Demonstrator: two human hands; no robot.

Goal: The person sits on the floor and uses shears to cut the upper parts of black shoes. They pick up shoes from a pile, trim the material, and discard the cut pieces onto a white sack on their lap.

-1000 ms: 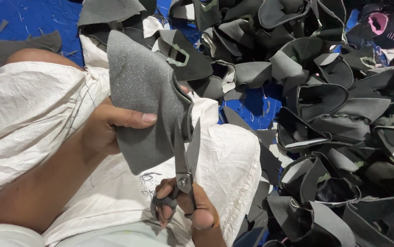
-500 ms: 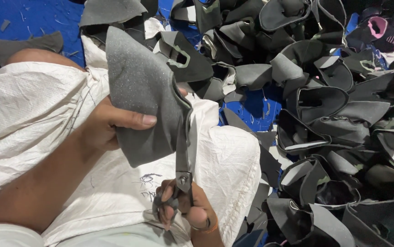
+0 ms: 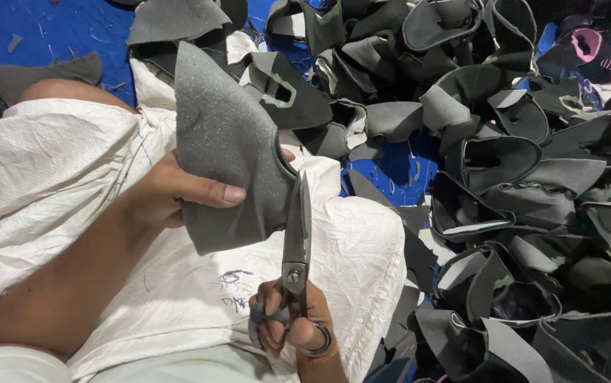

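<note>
My left hand point(image 3: 167, 195) holds a grey foam shoe-upper piece point(image 3: 224, 142) upright, thumb across its front. My right hand point(image 3: 293, 330) grips the handles of dark metal scissors point(image 3: 296, 234), blades pointing up and nearly closed against the piece's right edge. Both hands work over a white woven sack point(image 3: 178, 284) spread across my lap.
A large heap of dark grey and black shoe-upper pieces point(image 3: 504, 177) covers the right side and the top. A few pink-lined pieces point(image 3: 592, 46) lie at the far top right. Blue floor point(image 3: 50, 35) with small scraps shows at the top left.
The scissors have shifted slightly right and up along the piece's edge, with the blades closing. The foam piece has stayed in my left hand.
</note>
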